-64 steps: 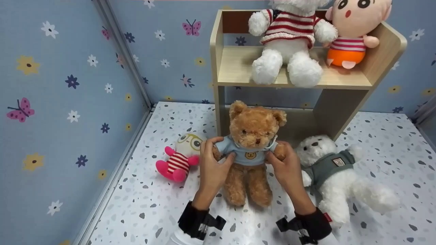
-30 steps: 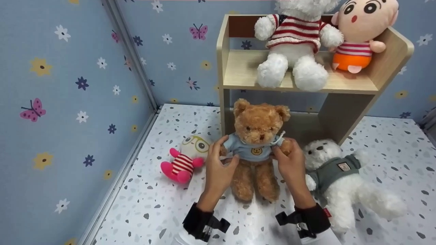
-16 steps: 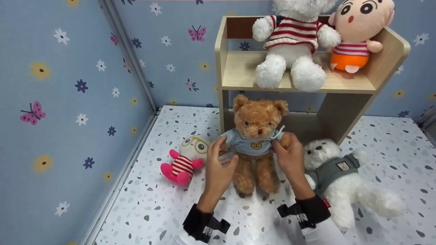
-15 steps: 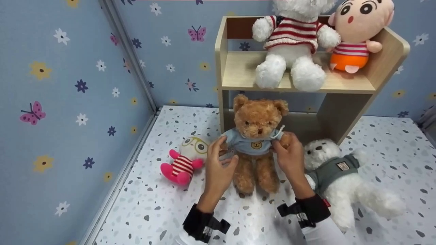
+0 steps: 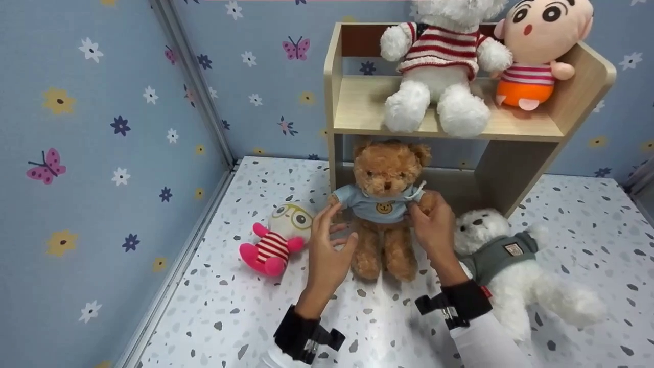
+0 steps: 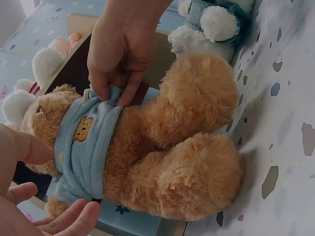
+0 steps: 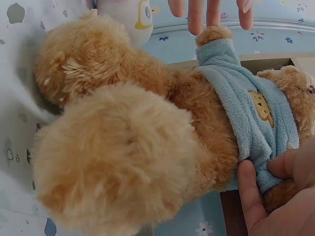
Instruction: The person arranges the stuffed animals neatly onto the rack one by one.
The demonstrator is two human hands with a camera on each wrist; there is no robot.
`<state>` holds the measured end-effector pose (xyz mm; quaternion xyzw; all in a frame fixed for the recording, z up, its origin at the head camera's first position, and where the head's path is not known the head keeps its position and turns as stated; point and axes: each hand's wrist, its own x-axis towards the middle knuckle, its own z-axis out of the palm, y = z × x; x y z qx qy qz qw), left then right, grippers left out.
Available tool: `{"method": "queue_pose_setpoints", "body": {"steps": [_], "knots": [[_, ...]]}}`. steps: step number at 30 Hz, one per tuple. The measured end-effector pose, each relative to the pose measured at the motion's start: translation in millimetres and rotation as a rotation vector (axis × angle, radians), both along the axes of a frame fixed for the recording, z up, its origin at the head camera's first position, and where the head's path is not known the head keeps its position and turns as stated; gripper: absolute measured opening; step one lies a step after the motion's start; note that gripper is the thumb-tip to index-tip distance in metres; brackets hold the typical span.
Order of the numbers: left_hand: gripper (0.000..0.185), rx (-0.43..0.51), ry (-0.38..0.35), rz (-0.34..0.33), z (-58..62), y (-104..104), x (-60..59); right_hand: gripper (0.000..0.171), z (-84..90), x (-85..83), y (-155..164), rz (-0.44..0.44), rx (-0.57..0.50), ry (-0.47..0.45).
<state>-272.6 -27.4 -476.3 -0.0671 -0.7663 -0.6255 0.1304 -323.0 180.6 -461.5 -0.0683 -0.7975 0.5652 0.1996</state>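
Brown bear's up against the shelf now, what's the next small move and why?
Probably bring the left hand back onto the bear: its fingers are spread, apparently just off the bear's arm, while only the right hand pinches the blue shirt. The bear stands on the floor against the shelf.

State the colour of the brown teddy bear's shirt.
Light blue shirt with a small bear emblem; clearest in the right wrist view.

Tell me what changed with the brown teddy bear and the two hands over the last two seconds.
The brown teddy bear in the light blue shirt moved back toward the wooden shelf, its head now under the shelf board. The left hand let go, fingers spread beside it. The right hand still pinches the shirt. The other plush toys stayed put.
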Motion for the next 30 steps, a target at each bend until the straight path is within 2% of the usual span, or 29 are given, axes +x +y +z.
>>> {"method": "queue_pose_setpoints", "body": {"steps": [8,11,15,18,22,30], "knots": [[0.059,-0.001,0.002,-0.039,-0.1,1,1.7,0.017,7.3,-14.0,-5,0.003,-0.018,-0.008],[0.054,-0.005,0.012,-0.032,-0.7,2,2.3,0.014,8.9,-19.1,-5,-0.019,-0.011,-0.028],[0.04,-0.032,0.008,-0.006,-1.4,3,2.7,0.017,8.5,-25.4,-5,-0.03,-0.019,-0.043],[0.03,-0.106,-0.005,0.013,-3.6,3,1.8,0.019,8.0,-30.2,-5,-0.036,-0.013,-0.051],[0.025,-0.237,-0.042,0.013,-6.7,4,1.1,0.012,9.0,-35.2,-6,-0.063,0.01,-0.077],[0.025,-0.378,-0.122,-0.03,-14.0,4,1.3,0.022,11.2,-42.7,-6,-0.048,-0.037,-0.009]]}}
